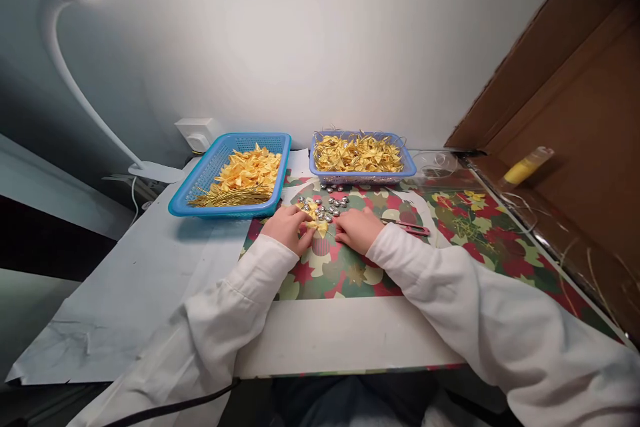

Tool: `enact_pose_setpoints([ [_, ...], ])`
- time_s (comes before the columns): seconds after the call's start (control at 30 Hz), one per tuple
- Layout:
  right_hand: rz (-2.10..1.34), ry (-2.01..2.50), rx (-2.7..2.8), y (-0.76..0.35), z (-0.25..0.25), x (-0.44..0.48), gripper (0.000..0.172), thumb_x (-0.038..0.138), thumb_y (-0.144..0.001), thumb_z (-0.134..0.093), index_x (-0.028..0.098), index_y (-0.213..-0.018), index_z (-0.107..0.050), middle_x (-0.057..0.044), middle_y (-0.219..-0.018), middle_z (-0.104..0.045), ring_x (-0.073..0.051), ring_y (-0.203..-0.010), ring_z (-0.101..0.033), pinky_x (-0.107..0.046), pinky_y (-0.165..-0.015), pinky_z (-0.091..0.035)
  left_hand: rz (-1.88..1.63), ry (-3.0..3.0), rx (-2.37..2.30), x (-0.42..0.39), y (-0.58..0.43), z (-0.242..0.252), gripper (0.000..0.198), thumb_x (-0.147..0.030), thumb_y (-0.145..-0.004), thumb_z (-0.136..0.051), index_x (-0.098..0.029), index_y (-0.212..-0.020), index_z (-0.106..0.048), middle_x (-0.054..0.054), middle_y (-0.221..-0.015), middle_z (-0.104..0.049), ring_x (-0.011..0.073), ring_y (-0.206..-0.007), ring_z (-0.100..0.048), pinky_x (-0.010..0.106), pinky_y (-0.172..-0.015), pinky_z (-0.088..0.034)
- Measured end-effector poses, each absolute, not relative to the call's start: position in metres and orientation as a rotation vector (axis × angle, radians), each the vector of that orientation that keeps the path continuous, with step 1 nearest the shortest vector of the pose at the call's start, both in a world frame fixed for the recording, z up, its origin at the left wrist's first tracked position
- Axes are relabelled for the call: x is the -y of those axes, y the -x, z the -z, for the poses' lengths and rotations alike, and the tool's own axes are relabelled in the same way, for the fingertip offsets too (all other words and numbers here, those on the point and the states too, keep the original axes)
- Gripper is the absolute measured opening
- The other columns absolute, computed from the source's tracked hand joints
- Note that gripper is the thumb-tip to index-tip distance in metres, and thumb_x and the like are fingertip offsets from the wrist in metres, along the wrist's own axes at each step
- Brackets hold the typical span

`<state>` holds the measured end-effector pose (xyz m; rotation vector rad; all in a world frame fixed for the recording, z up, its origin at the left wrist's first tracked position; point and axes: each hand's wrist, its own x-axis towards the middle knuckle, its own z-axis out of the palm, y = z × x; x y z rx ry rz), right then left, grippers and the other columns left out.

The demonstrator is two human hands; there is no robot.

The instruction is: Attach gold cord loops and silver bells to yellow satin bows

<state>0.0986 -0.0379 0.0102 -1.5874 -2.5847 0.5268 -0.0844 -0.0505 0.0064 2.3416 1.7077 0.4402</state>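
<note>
My left hand [287,228] is pinched at a yellow ribbon bow [320,227], low over the patterned mat. Close by on the right, my right hand [361,229] has its fingers curled together beside a cluster of small silver bells [327,211]. What its fingertips hold, if anything, is too small to make out. More yellow ribbon lies among the bells just beyond my left fingers. A pair of pink-handled snips [414,229] rests on the mat, partly behind my right hand.
A blue basket [286,167] with yellow bows and gold ties stands back left. Behind the bells is a periwinkle basket [367,178] of bows with gold ties. Wire scraps [467,223] lie on the right. A lamp [70,73] rises at left; brown cardboard [565,100] walls the right side.
</note>
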Motion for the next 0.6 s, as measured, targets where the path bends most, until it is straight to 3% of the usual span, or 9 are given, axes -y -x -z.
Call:
enact_pose_setpoints([
  [0.17, -0.648, 1.499, 2.437, -0.115, -0.011, 0.046, 0.016, 0.02, -0.086, -0.056, 0.017, -0.07, -0.055, -0.002, -0.075, -0.061, -0.014, -0.07, -0.054, -0.026, -0.065, -0.035, -0.593, -2.042, -1.654, 0.057, 0.085, -0.012, 0.018, -0.031, -0.07, -0.06, -0.014, -0.072, -0.066, 0.014, -0.087, -0.063, 0.0324, -0.094, -0.056, 0.047, -0.088, -0.042],
  [0.27, -0.703, 1.425, 2.356, -0.121, -0.012, 0.051, 0.014, 0.018, -0.086, -0.055, 0.017, -0.072, -0.053, 0.0, -0.073, -0.057, -0.012, -0.065, -0.05, -0.024, -0.061, -0.035, -0.564, -1.78, -1.442, 0.068, 0.073, -0.015, 0.021, -0.037, -0.066, -0.065, -0.016, -0.064, -0.065, 0.008, -0.068, -0.063, 0.0266, -0.077, -0.061, 0.04, -0.073, -0.049],
  [0.33, -0.729, 1.368, 2.318, -0.122, -0.013, 0.055, 0.014, 0.016, -0.085, -0.054, 0.017, -0.072, -0.052, 0.001, -0.07, -0.055, -0.012, -0.064, -0.049, -0.023, -0.059, -0.035, -0.547, -1.483, -1.232, 0.075, 0.06, -0.015, 0.029, -0.044, -0.067, -0.065, -0.016, -0.073, -0.067, 0.006, -0.068, -0.067, 0.0218, -0.068, -0.063, 0.033, -0.062, -0.051],
  [0.47, -0.741, 1.278, 2.272, -0.124, -0.014, 0.064, 0.014, 0.014, -0.085, -0.053, 0.017, -0.071, -0.05, 0.002, -0.069, -0.052, -0.012, -0.062, -0.046, -0.024, -0.059, -0.035, -0.722, -1.012, -1.056, 0.07, 0.035, -0.011, 0.035, -0.05, -0.077, -0.053, -0.016, -0.074, -0.059, 0.009, -0.077, -0.067, 0.0191, -0.074, -0.065, 0.031, -0.066, -0.052],
  [0.6, -0.736, 1.207, 2.262, -0.126, -0.01, 0.074, 0.016, 0.014, -0.084, -0.056, 0.018, -0.07, -0.05, 0.002, -0.07, -0.054, -0.012, -0.065, -0.047, -0.025, -0.062, -0.037, -0.94, -0.808, -0.988, 0.05, 0.028, -0.013, 0.026, -0.041, -0.083, -0.047, -0.019, -0.07, -0.048, 0.003, -0.072, -0.06, 0.0121, -0.07, -0.06, 0.023, -0.064, -0.049],
])
